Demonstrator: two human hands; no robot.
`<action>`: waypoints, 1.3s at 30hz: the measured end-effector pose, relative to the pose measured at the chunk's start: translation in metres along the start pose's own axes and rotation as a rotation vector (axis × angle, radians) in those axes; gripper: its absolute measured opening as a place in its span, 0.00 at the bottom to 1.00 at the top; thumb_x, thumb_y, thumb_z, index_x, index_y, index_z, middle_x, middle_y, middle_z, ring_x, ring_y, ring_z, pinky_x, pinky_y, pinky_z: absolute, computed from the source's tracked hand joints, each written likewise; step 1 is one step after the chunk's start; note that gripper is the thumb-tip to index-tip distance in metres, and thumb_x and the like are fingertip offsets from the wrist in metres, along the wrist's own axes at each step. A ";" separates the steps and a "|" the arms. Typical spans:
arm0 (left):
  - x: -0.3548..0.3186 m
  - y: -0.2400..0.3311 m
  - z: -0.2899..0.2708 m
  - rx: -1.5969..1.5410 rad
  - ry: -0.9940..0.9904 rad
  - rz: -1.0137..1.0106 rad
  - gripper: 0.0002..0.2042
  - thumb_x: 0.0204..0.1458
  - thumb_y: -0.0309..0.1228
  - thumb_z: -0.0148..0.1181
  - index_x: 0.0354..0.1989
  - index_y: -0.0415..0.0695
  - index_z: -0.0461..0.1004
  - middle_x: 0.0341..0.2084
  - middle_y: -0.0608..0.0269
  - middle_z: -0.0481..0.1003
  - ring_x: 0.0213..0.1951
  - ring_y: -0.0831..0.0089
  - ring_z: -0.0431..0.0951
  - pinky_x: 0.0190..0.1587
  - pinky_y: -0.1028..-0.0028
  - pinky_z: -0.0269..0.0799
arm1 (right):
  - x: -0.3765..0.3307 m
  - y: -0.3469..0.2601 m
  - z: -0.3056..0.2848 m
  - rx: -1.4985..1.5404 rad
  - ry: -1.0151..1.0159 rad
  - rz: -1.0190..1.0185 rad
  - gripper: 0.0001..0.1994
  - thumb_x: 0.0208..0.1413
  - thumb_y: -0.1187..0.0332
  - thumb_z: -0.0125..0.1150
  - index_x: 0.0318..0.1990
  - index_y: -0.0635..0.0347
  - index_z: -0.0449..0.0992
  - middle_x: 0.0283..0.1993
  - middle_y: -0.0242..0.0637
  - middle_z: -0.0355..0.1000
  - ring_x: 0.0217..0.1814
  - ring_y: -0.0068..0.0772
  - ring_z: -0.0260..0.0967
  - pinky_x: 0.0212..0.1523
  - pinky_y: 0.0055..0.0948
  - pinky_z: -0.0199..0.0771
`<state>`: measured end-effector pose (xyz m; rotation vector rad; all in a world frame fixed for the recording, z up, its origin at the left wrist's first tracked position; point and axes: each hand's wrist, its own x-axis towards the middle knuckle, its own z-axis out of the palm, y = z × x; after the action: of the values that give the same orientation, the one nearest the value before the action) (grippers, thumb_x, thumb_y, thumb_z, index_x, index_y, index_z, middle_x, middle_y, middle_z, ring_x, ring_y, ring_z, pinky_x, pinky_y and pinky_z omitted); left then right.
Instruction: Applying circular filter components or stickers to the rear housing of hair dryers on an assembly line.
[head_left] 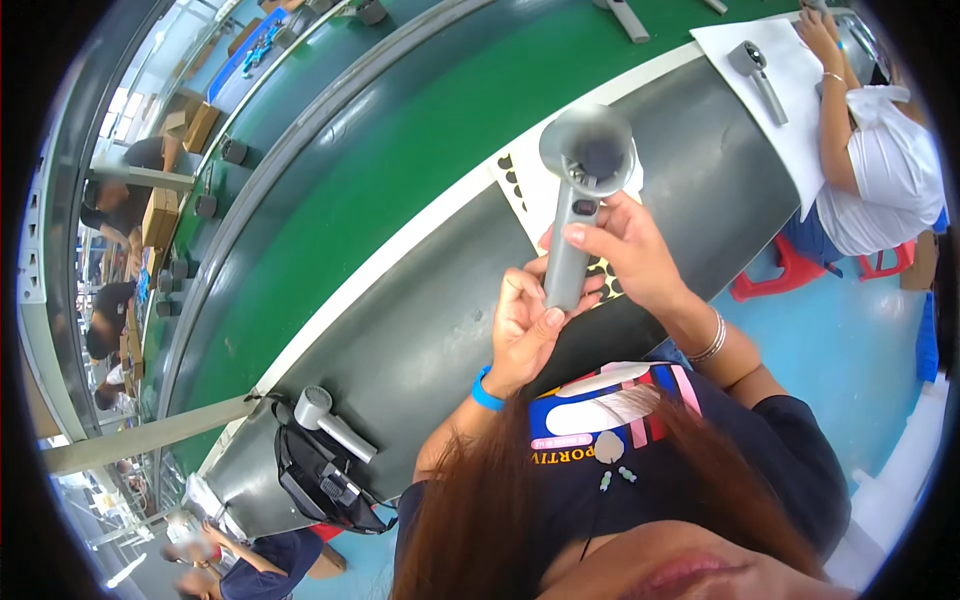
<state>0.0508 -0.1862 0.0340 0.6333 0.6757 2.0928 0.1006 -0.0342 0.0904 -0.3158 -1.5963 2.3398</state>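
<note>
Holding grey plastic cylinder-handled blower-shaped device (pixel 568 250) over long dark-grey bench (pixel 420 320), apparently with flared head (pixel 588 150) fitted, pinched between thumb and fingers of left hand (pixel 525 335) at near end and of right hand (pixel 640 255) farther up (cannot judge remaining steps).

The person wears a black or very dark navy T-shirt (pixel 800 450) with short sleeves (pixel 790 420). Across its front runs a bold print (pixel 575 415) in blue, red, white, pink and yellow, with rounded white shapes and a line of yellow lettering. A dark neck cord carries a pale, lobed pendant (pixel 609 448) and 2 small greenish beads (pixel 606 480). Long brown hair (pixel 470 500) hangs over the shirt. The bare left hand (pixel 525 332) has a bright blue wristband (pixel 486 388); the bare right hand (pixel 640 262), slim silver bangles (pixel 712 338).
</note>
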 end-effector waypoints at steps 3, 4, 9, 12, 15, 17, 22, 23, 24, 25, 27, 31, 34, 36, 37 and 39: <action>-0.004 -0.003 0.001 -0.064 0.000 -0.064 0.12 0.54 0.22 0.53 0.40 0.46 0.56 0.52 0.53 0.59 0.56 0.45 0.66 0.58 0.52 0.65 | -0.003 0.000 0.006 -0.063 0.012 -0.039 0.19 0.52 0.74 0.58 0.51 0.66 0.65 0.40 0.41 0.74 0.41 0.29 0.73 0.44 0.28 0.73; -0.004 -0.002 0.002 -0.065 -0.001 -0.059 0.12 0.54 0.22 0.53 0.40 0.46 0.56 0.52 0.53 0.59 0.56 0.45 0.66 0.58 0.52 0.65 | -0.003 0.000 0.007 -0.121 0.016 -0.075 0.20 0.51 0.74 0.59 0.51 0.66 0.65 0.41 0.41 0.73 0.41 0.29 0.73 0.43 0.28 0.73; 0.005 0.006 0.009 -0.020 0.027 -0.127 0.22 0.53 0.21 0.52 0.55 0.44 0.54 0.55 0.53 0.58 0.54 0.54 0.68 0.56 0.60 0.66 | 0.000 0.008 0.001 -0.226 0.032 -0.162 0.21 0.49 0.74 0.61 0.52 0.66 0.65 0.43 0.39 0.71 0.40 0.27 0.73 0.43 0.27 0.73; 0.009 0.001 -0.005 0.401 0.130 -0.128 0.20 0.56 0.24 0.48 0.57 0.43 0.55 0.50 0.54 0.62 0.45 0.63 0.72 0.49 0.67 0.69 | 0.003 0.013 0.002 -0.368 0.043 -0.283 0.20 0.51 0.73 0.61 0.51 0.66 0.65 0.43 0.38 0.72 0.41 0.24 0.71 0.44 0.26 0.71; 0.016 0.009 -0.006 -0.012 0.236 -0.200 0.16 0.60 0.30 0.41 0.56 0.42 0.57 0.42 0.55 0.66 0.33 0.71 0.71 0.34 0.77 0.69 | 0.002 0.011 0.005 -0.566 -0.007 -0.139 0.16 0.54 0.69 0.59 0.48 0.65 0.66 0.42 0.36 0.72 0.47 0.26 0.67 0.51 0.28 0.65; 0.022 0.020 -0.019 -0.152 0.194 -0.197 0.17 0.61 0.33 0.39 0.57 0.41 0.57 0.38 0.56 0.66 0.29 0.73 0.69 0.28 0.79 0.66 | 0.011 0.014 -0.015 -0.574 -0.005 -0.139 0.14 0.54 0.70 0.59 0.46 0.64 0.68 0.43 0.37 0.72 0.48 0.30 0.68 0.52 0.30 0.65; 0.028 0.036 -0.021 -0.539 0.127 -0.201 0.22 0.64 0.38 0.33 0.59 0.35 0.54 0.30 0.61 0.63 0.21 0.79 0.60 0.16 0.83 0.56 | 0.048 0.037 -0.067 -1.386 0.267 -0.571 0.09 0.54 0.72 0.57 0.41 0.61 0.72 0.45 0.42 0.73 0.49 0.41 0.69 0.53 0.32 0.64; 0.029 0.039 -0.019 -0.585 0.148 -0.214 0.22 0.64 0.39 0.32 0.59 0.35 0.54 0.30 0.62 0.62 0.21 0.79 0.59 0.16 0.84 0.56 | 0.052 0.047 -0.084 -1.429 0.229 -0.543 0.08 0.53 0.72 0.57 0.41 0.60 0.73 0.44 0.43 0.72 0.47 0.44 0.69 0.51 0.32 0.66; 0.032 0.039 -0.021 -0.582 0.155 -0.214 0.22 0.64 0.39 0.32 0.59 0.35 0.54 0.30 0.62 0.62 0.21 0.79 0.59 0.16 0.84 0.56 | 0.058 0.056 -0.102 -1.464 0.184 -0.509 0.08 0.53 0.72 0.57 0.41 0.59 0.74 0.44 0.44 0.72 0.45 0.47 0.69 0.49 0.31 0.67; 0.034 0.038 -0.022 -0.584 0.120 -0.199 0.22 0.64 0.38 0.33 0.60 0.35 0.53 0.31 0.62 0.61 0.22 0.79 0.59 0.16 0.83 0.56 | 0.061 0.059 -0.118 -1.334 0.245 -0.403 0.07 0.54 0.73 0.56 0.40 0.61 0.74 0.40 0.39 0.73 0.40 0.39 0.71 0.43 0.28 0.68; 0.031 0.040 -0.023 -0.584 0.097 -0.173 0.22 0.64 0.37 0.34 0.61 0.34 0.51 0.31 0.61 0.61 0.22 0.78 0.59 0.17 0.83 0.56 | 0.055 0.028 -0.093 -1.058 0.342 -0.354 0.06 0.55 0.73 0.55 0.40 0.62 0.73 0.38 0.36 0.73 0.39 0.34 0.71 0.42 0.27 0.68; 0.028 0.035 -0.020 -0.271 0.225 -0.158 0.19 0.64 0.40 0.34 0.57 0.41 0.57 0.32 0.60 0.65 0.21 0.78 0.62 0.16 0.84 0.54 | 0.032 -0.018 -0.028 -0.963 0.291 -0.872 0.08 0.55 0.76 0.53 0.42 0.64 0.69 0.47 0.41 0.70 0.49 0.31 0.67 0.49 0.27 0.67; 0.024 0.022 0.000 -0.011 0.261 -0.176 0.14 0.64 0.40 0.36 0.52 0.46 0.58 0.29 0.58 0.67 0.20 0.79 0.64 0.16 0.83 0.53 | 0.031 -0.015 0.023 -1.517 0.038 -0.867 0.17 0.57 0.68 0.51 0.55 0.56 0.68 0.62 0.43 0.61 0.58 0.42 0.63 0.55 0.36 0.63; 0.024 0.020 0.000 0.161 0.133 -0.129 0.15 0.64 0.42 0.36 0.52 0.47 0.58 0.27 0.59 0.66 0.19 0.79 0.64 0.16 0.81 0.54 | 0.056 -0.012 0.012 -1.507 0.131 -1.000 0.18 0.60 0.62 0.46 0.55 0.58 0.68 0.61 0.42 0.62 0.57 0.38 0.65 0.54 0.33 0.64; 0.022 0.020 -0.002 0.160 0.137 -0.131 0.15 0.64 0.42 0.36 0.52 0.47 0.58 0.27 0.59 0.66 0.19 0.79 0.64 0.16 0.81 0.54 | 0.065 -0.023 0.007 -1.505 0.128 -0.997 0.18 0.60 0.62 0.46 0.55 0.58 0.68 0.61 0.42 0.62 0.57 0.38 0.65 0.54 0.33 0.64; 0.013 0.027 -0.008 0.114 0.078 -0.180 0.17 0.64 0.42 0.34 0.54 0.44 0.57 0.25 0.60 0.65 0.15 0.81 0.60 0.14 0.82 0.53 | 0.074 -0.050 0.004 -0.848 -0.325 -0.145 0.18 0.63 0.60 0.41 0.55 0.59 0.67 0.60 0.42 0.63 0.55 0.33 0.66 0.52 0.30 0.66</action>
<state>0.0244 -0.1914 0.0482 0.5346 0.8690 1.9306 0.0361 0.0057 0.1377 0.0257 -2.6084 1.5430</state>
